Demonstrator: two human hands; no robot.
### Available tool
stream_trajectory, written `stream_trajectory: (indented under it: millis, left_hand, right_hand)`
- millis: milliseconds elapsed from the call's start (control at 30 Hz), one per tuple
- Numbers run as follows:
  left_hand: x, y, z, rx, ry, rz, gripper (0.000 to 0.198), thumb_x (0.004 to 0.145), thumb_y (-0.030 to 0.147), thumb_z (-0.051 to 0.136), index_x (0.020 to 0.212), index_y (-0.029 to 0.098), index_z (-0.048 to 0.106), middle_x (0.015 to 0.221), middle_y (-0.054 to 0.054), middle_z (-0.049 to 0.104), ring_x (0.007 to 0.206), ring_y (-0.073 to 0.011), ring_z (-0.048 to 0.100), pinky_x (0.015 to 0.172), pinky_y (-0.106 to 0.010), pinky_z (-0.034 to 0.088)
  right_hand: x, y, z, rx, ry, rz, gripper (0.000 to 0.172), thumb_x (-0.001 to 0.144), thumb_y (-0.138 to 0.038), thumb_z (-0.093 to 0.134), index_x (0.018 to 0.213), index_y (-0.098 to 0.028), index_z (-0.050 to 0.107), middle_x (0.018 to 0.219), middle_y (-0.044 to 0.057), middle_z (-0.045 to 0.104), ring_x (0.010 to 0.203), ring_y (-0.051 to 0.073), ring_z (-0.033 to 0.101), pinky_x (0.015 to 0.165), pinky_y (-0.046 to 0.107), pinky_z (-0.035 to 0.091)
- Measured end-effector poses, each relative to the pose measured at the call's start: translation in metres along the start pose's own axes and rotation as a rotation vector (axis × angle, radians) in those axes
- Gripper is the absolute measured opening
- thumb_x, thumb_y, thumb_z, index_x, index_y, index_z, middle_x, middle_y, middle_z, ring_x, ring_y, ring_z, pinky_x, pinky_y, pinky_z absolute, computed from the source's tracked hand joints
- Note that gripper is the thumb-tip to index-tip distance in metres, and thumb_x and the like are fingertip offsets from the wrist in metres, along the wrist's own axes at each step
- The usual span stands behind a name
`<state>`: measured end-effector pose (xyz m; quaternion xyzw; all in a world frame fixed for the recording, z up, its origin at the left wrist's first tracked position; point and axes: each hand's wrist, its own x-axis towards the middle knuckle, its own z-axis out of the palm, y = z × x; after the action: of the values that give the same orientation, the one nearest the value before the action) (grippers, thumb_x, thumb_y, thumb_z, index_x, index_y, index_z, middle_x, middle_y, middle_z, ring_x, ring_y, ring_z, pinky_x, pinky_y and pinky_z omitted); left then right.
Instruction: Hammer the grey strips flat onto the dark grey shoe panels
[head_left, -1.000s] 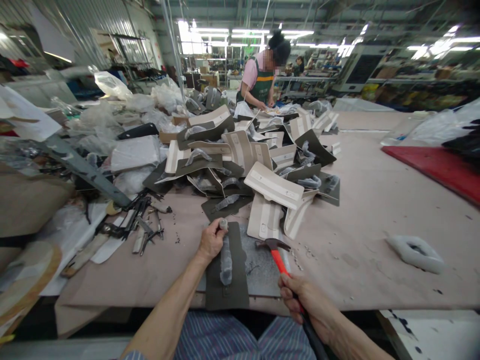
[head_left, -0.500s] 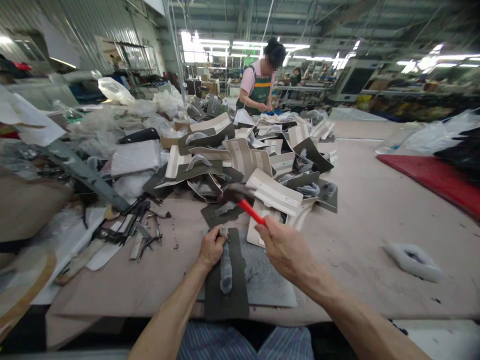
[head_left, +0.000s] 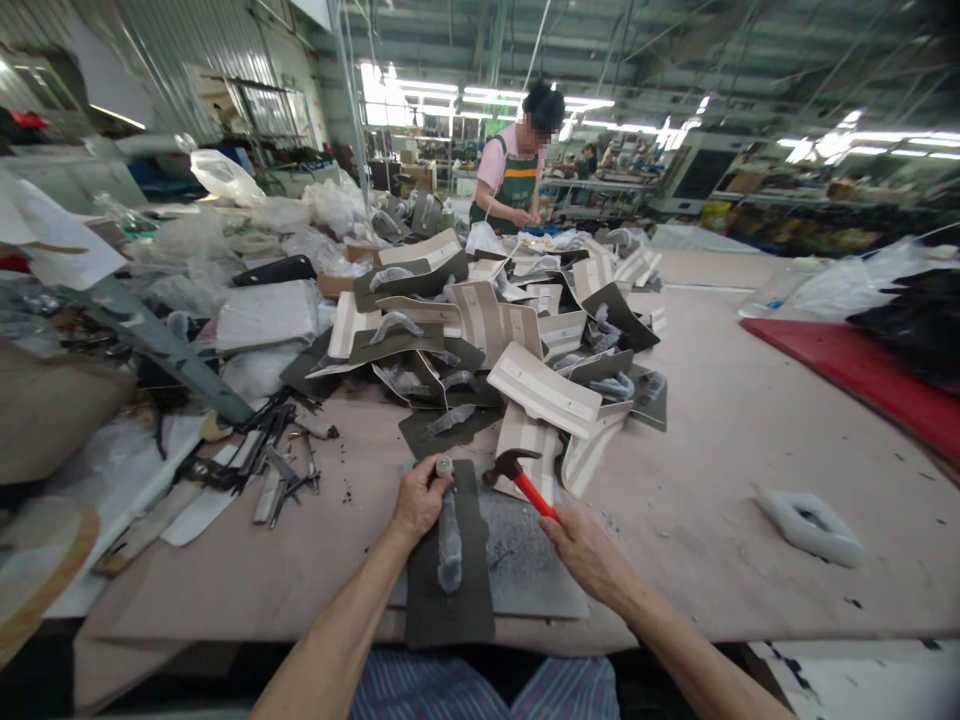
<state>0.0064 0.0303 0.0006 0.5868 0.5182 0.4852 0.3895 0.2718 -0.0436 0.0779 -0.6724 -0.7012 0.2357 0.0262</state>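
Left hand [head_left: 418, 502] pinches the punch [head_left: 445, 468] on the dark panel [head_left: 450, 600]; right hand [head_left: 586, 552] grasps the hammer [head_left: 526, 484], lower than before, long axis pointing to 10 o'clock.

Both bare forearms reach forward from below. The left hand [head_left: 418, 500] curls into a loose fist, fingers pinched at its top. The right hand [head_left: 589, 555] is clenched, knuckles up.
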Motion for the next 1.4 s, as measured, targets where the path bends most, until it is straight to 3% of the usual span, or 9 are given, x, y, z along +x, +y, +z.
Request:
stream_trajectory:
  millis: [133, 267, 367, 433, 567, 767, 967, 1167, 1400]
  left_hand:
    - [-0.001, 0.003, -0.001, -0.032, 0.036, -0.022, 0.021, 0.073, 0.021, 0.064, 0.094, 0.019, 0.07, 0.088, -0.002, 0.076, 0.082, -0.0191, 0.07, 0.079, -0.029, 0.052]
    - [0.0, 0.005, 0.001, -0.103, 0.09, -0.094, 0.021, 0.069, 0.023, 0.07, 0.089, 0.019, 0.069, 0.084, -0.002, 0.076, 0.078, -0.0183, 0.069, 0.075, -0.028, 0.053]
    - [0.004, 0.005, 0.004, -0.252, 0.169, -0.185, 0.031, 0.06, 0.025, 0.078, 0.088, 0.017, 0.067, 0.077, -0.002, 0.074, 0.071, -0.0168, 0.068, 0.07, -0.026, 0.053]
    - [0.009, 0.009, 0.002, -0.365, 0.281, -0.236, 0.036, 0.056, 0.027, 0.082, 0.086, 0.016, 0.064, 0.074, -0.001, 0.072, 0.068, -0.0154, 0.067, 0.067, -0.026, 0.053]
    - [0.018, 0.042, -0.024, -0.515, 0.554, -0.19, 0.038, 0.058, 0.032, 0.083, 0.084, 0.015, 0.061, 0.073, 0.0, 0.07, 0.066, -0.0144, 0.067, 0.07, -0.028, 0.054]
    - [0.007, 0.096, -0.053, -0.307, 0.379, 0.093, 0.031, 0.067, 0.028, 0.081, 0.091, 0.017, 0.064, 0.087, -0.004, 0.075, 0.082, -0.0176, 0.071, 0.081, -0.031, 0.056]
    - [-0.02, 0.066, -0.016, -0.207, 0.199, -0.087, 0.029, 0.066, 0.028, 0.079, 0.088, 0.017, 0.064, 0.08, -0.003, 0.074, 0.073, -0.0164, 0.069, 0.07, -0.026, 0.057]
    - [-0.017, 0.058, 0.002, -0.076, 0.168, -0.033, 0.027, 0.068, 0.028, 0.076, 0.091, 0.019, 0.065, 0.084, -0.002, 0.073, 0.076, -0.017, 0.068, 0.073, -0.026, 0.055]
    - [-0.016, 0.042, 0.011, -0.152, 0.089, -0.148, 0.029, 0.066, 0.027, 0.075, 0.091, 0.018, 0.064, 0.083, -0.003, 0.072, 0.077, -0.0181, 0.069, 0.073, -0.027, 0.055]
  right_hand:
    - [-0.003, 0.014, 0.026, -0.191, 0.182, 0.052, 0.027, 0.097, -0.024, 0.039, 0.112, -0.013, 0.059, 0.098, 0.013, 0.065, 0.087, 0.025, 0.061, 0.073, 0.034, 0.042]
    - [-0.005, -0.043, 0.026, -0.252, 0.317, -0.425, 0.059, 0.084, -0.011, 0.052, 0.141, -0.019, 0.041, 0.146, 0.014, 0.041, 0.124, 0.029, 0.044, 0.098, 0.041, 0.038]
    - [-0.003, -0.095, 0.024, -0.297, 0.141, -0.839, 0.039, 0.083, -0.014, 0.056, 0.121, -0.024, 0.057, 0.141, 0.008, 0.047, 0.117, 0.026, 0.048, 0.094, 0.04, 0.041]
    - [-0.003, -0.117, 0.027, -0.364, 0.105, -0.897, 0.017, 0.088, -0.018, 0.053, 0.102, -0.02, 0.062, 0.12, 0.009, 0.059, 0.105, 0.026, 0.053, 0.089, 0.04, 0.043]
    - [-0.011, -0.133, 0.032, -0.45, 0.196, -0.654, 0.013, 0.088, -0.015, 0.048, 0.09, -0.015, 0.061, 0.091, 0.013, 0.064, 0.087, 0.027, 0.06, 0.078, 0.041, 0.047]
    - [-0.02, -0.134, 0.026, -0.261, 0.101, -0.195, 0.025, 0.087, -0.018, 0.049, 0.11, -0.013, 0.055, 0.082, 0.013, 0.071, 0.072, 0.027, 0.07, 0.061, 0.033, 0.047]
    - [-0.016, -0.129, 0.034, -0.053, 0.202, 0.098, 0.028, 0.087, -0.027, 0.054, 0.112, -0.015, 0.052, 0.084, 0.013, 0.073, 0.081, 0.029, 0.072, 0.071, 0.036, 0.049]
    - [0.005, -0.126, 0.033, 0.006, 0.219, 0.195, 0.031, 0.085, -0.029, 0.055, 0.111, -0.014, 0.052, 0.089, 0.018, 0.072, 0.086, 0.032, 0.071, 0.073, 0.039, 0.049]
    - [0.021, -0.121, 0.036, 0.124, 0.192, 0.232, 0.035, 0.084, -0.033, 0.056, 0.113, -0.013, 0.055, 0.092, 0.016, 0.072, 0.09, 0.03, 0.071, 0.075, 0.036, 0.049]
